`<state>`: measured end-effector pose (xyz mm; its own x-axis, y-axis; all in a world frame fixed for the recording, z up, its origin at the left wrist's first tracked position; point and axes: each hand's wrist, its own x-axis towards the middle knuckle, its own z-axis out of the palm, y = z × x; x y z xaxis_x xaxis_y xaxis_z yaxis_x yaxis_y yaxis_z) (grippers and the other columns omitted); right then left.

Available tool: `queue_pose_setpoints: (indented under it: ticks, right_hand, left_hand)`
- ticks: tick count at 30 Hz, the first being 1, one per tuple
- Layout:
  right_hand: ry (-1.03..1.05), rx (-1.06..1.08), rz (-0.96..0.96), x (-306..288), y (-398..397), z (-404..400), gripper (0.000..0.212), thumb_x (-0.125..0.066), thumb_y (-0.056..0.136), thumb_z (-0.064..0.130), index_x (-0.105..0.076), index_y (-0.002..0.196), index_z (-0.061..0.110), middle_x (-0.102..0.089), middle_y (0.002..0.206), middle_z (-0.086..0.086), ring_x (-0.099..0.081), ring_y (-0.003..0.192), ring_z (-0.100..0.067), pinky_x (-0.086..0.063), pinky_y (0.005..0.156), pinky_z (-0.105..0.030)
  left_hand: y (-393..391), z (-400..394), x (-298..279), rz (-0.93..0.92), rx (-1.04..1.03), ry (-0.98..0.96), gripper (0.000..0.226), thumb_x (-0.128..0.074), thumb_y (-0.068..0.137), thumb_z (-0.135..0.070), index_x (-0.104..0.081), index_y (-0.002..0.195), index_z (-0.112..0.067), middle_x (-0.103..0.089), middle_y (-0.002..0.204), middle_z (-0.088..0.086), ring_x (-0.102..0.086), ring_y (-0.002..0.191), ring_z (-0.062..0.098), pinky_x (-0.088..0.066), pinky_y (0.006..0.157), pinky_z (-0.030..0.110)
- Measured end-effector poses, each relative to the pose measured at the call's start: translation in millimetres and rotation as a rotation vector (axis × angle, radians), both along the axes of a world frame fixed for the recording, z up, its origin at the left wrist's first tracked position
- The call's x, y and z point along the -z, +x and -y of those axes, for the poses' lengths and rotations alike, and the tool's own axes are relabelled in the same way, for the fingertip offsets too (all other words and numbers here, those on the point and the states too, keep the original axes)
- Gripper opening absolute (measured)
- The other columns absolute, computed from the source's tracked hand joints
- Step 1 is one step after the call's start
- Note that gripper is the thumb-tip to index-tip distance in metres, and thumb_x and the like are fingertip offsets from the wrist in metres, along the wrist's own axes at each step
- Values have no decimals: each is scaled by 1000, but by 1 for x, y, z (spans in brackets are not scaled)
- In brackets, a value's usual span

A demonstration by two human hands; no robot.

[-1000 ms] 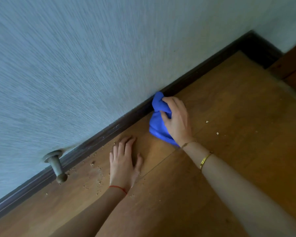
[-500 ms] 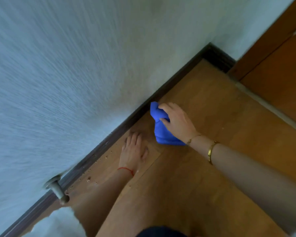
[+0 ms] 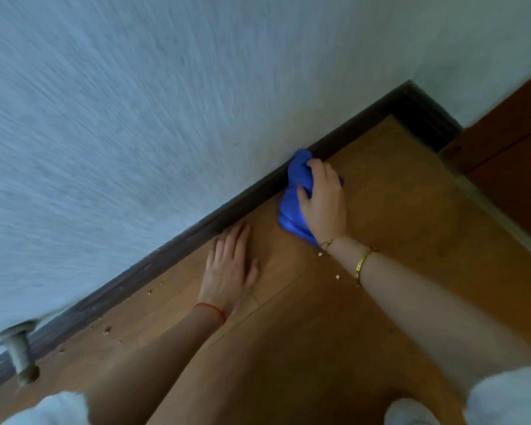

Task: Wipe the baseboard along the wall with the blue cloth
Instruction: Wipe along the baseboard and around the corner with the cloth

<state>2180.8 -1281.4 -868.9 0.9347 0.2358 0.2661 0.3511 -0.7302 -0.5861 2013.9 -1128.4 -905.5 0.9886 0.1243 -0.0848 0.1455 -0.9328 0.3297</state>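
A dark baseboard [image 3: 172,250] runs diagonally along the foot of the pale blue wall, from the lower left up to the corner at the upper right. My right hand [image 3: 324,202] grips the bunched blue cloth [image 3: 292,207], whose top end is pushed against the baseboard. My left hand [image 3: 230,268] lies flat on the wooden floor with its fingers straight, the fingertips close to the baseboard, a little to the left of the cloth.
A metal door stopper [image 3: 19,352] sticks out from the wall at the lower left. Small crumbs [image 3: 106,331] lie scattered on the wooden floor [image 3: 396,240] near the baseboard. A wooden door frame [image 3: 509,142] stands at the right, past the corner.
My right hand and the cloth have slid along the baseboard toward the corner. My left hand has shifted the same way and still lies flat on the floor.
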Motion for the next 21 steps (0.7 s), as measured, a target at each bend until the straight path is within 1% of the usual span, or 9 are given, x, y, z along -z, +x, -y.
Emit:
queue_pose_setpoints:
  ticks: [3, 6, 8, 10, 12, 14, 18, 19, 21]
  right_hand:
    - [-2, -75, 77, 17, -5, 1, 34, -66, 87, 6, -56, 120, 1, -60, 109, -15, -54, 102, -25, -48, 92, -36]
    - [10, -190, 90, 24, 3, 12, 35, -68, 86, 5, -57, 119, 0, -60, 109, -15, -54, 102, -25, -46, 92, -34]
    - [49, -240, 95, 23, 14, 24, 34, -68, 84, 2, -59, 117, 0, -61, 108, -15, -52, 101, -23, -44, 91, -31]
    - [91, -189, 79, 21, 30, 38, 33, -67, 83, 0, -60, 116, 0, -61, 107, -14, -54, 101, -26, -43, 91, -31]
    - [122, -67, 31, 17, 43, 46, 35, -67, 80, -1, -60, 115, 1, -61, 108, -16, -55, 102, -31, -40, 91, -31]
    - [117, -54, 3, 15, 44, 44, 35, -67, 78, -1, -60, 113, 0, -61, 107, -18, -56, 100, -34, -42, 89, -36]
    - [23, -325, 122, 14, 19, 28, 33, -67, 75, -3, -62, 107, 0, -60, 99, -17, -58, 90, -35, -49, 82, -45]
    - [18, -366, 128, 14, 11, 23, 32, -68, 75, -3, -62, 107, 1, -61, 98, -16, -58, 89, -35, -50, 82, -45]
    - [56, -357, 94, 15, 8, 20, 32, -69, 76, -3, -63, 108, 2, -62, 99, -13, -58, 90, -32, -49, 84, -40]
  left_hand:
    - [-1, 5, 4, 1, -38, 27, 65, -38, 98, -43, -34, 153, -9, -40, 153, 12, -37, 139, 29, -32, 117, 47]
    - [-1, 6, 5, 7, -30, 85, 65, -40, 97, -43, -36, 152, -7, -41, 152, 13, -38, 140, 31, -32, 118, 49]
    - [-2, 8, 3, -14, -47, 122, 66, -39, 96, -44, -37, 151, -7, -42, 151, 13, -38, 139, 31, -31, 118, 47]
    - [-1, 13, -1, -48, -50, 168, 68, -38, 95, -46, -38, 151, -8, -42, 151, 13, -39, 136, 32, -32, 116, 46]
    - [-1, 20, -6, -78, -55, 208, 69, -37, 95, -48, -39, 150, -7, -43, 151, 14, -44, 133, 33, -37, 112, 47]
    - [-1, 28, -10, -101, -66, 232, 70, -37, 94, -48, -39, 150, -5, -43, 151, 16, -46, 132, 34, -40, 111, 48]
    - [2, 38, -9, -100, -103, 213, 71, -39, 93, -49, -45, 145, -1, -46, 149, 20, -47, 134, 39, -44, 109, 51]
    - [4, 40, -8, -85, -125, 214, 69, -40, 92, -48, -48, 142, 0, -48, 146, 21, -49, 131, 40, -44, 108, 50]
    - [10, 47, -7, -41, -211, 193, 64, -42, 92, -45, -52, 137, -1, -51, 142, 20, -52, 123, 40, -43, 106, 48]
